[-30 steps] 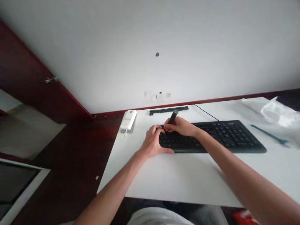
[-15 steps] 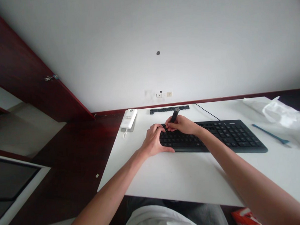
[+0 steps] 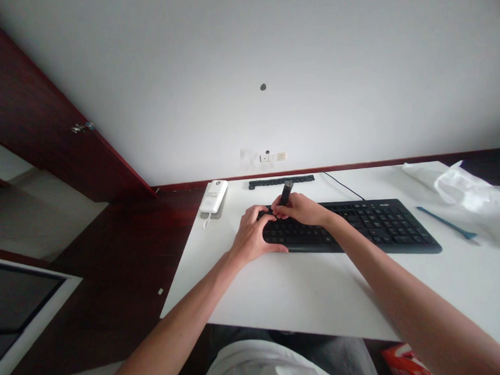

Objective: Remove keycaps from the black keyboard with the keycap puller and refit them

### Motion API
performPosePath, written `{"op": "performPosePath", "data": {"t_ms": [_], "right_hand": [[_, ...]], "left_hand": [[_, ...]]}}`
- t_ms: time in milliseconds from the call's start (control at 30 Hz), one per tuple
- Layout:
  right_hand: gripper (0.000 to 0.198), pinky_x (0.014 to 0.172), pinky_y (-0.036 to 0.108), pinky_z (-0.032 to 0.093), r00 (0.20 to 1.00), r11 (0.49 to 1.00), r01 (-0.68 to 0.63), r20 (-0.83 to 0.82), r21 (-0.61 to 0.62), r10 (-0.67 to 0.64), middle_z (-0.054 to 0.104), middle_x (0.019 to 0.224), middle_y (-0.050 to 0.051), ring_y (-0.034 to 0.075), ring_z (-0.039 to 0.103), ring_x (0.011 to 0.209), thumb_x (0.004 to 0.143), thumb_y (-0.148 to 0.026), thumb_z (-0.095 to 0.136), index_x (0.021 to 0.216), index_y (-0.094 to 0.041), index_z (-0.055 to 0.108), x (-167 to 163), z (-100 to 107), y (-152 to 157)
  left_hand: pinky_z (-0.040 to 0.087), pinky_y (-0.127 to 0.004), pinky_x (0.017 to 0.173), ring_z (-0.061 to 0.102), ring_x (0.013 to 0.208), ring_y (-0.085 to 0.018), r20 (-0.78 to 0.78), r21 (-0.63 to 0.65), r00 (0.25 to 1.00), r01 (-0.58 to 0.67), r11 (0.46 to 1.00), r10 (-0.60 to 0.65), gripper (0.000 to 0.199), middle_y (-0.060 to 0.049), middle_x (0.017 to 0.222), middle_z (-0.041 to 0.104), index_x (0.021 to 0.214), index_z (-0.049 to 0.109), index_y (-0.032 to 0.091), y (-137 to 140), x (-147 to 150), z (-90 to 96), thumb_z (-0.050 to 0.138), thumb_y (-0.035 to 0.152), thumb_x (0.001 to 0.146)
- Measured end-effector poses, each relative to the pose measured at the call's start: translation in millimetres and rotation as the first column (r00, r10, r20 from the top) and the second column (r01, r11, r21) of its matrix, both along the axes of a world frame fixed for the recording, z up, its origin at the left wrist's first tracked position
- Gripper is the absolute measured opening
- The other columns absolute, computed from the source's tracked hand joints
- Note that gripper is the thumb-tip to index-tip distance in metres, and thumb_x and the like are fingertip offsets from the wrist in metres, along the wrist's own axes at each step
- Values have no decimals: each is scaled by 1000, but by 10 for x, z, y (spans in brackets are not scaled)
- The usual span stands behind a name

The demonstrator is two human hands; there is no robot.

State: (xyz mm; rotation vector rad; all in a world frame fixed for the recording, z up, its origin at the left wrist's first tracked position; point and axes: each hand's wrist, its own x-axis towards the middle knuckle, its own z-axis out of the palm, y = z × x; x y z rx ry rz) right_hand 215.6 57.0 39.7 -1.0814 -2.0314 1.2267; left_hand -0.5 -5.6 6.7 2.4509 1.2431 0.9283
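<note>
A black keyboard [image 3: 384, 226] lies on the white table [image 3: 279, 291]. My left hand [image 3: 250, 234] clasps its left end, thumb along the front edge and fingers curled over the upper left keys. Beside those fingers, my right hand [image 3: 303, 208] pinches a short black-handled tool [image 3: 286, 192] that stands steeply, its greyish end up. The tool's lower end is hidden by my fingers at the keyboard's upper left, so its exact kind is unclear. Behind the keyboard lies a row of loose black keycaps [image 3: 280, 182].
A white handheld device [image 3: 214, 197] with a wrist strap rests at the table's left back. To the right are a thin blue tool [image 3: 446, 222] and a crumpled white plastic bag [image 3: 469, 191]. The keyboard's cable [image 3: 344, 185] runs toward the back edge.
My right hand and the black-handled tool have shifted slightly left toward my left fingers. My left hand keeps its hold on the keyboard. The whole view has moved a little.
</note>
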Motion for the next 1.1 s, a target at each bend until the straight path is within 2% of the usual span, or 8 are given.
{"op": "performPosePath", "data": {"t_ms": [133,333,433,533,633,733,867,1100], "right_hand": [[20,72,30,50,987,983,-37,162,179,8,75,81,3,21,69,77,94,-31,58,97,-19,74,-36,123,-92],[26,72,29,45,955,946,-144,291,292,56,76,89,6,22,67,79,100,-32,52,103,-20,75,-92,241,-181],[29,70,29,44,938,948,-168,340,271,69,76,85,7,21,66,75,101,-35,51,102,-19,75,-83,266,-185],[30,67,29,43,935,950,-185,341,252,92,74,80,6,21,65,71,101,-39,53,101,-19,76,-55,270,-169],[29,70,30,45,957,952,-185,266,243,118,74,82,4,21,65,74,99,-42,56,97,-21,75,-23,253,-144],[25,75,30,49,973,964,-194,160,181,166,76,90,4,21,67,81,98,-40,57,99,-21,73,12,217,-108],[27,74,31,53,976,973,-215,60,86,210,75,94,5,20,67,81,97,-42,59,102,-19,72,62,133,-37],[27,79,32,56,964,966,-256,-69,26,257,73,100,6,20,67,90,94,-43,62,104,-19,71,164,91,5]], "left_hand": [[41,-53,115,48,131,-34,-7,52,999,-48,997,49,72,-12,131,54,115,70,25,-3,-53,27,85,71,61],[43,-50,114,49,129,-31,17,72,997,-77,994,76,55,-10,129,56,105,74,25,0,-81,51,85,65,69],[43,-50,115,48,131,-30,8,88,998,-60,994,59,46,-9,130,57,104,78,27,-11,-78,51,84,61,73],[41,-53,116,46,133,-32,-27,95,999,-39,995,42,46,-8,135,58,110,80,31,-13,-73,43,83,60,75],[39,-56,116,44,135,-34,-70,87,997,-26,996,32,52,-7,141,56,115,79,32,-6,-72,30,82,62,74],[39,-57,116,44,135,-34,-89,78,996,-19,997,26,52,-6,143,56,118,79,33,0,-76,19,81,63,75],[38,-56,116,43,135,-34,-95,69,995,-27,997,34,51,-6,143,56,119,78,34,-3,-77,13,80,63,76],[39,-54,117,44,135,-33,-94,84,995,-32,996,40,51,-7,143,55,118,78,34,-11,-71,10,80,63,76]]}}
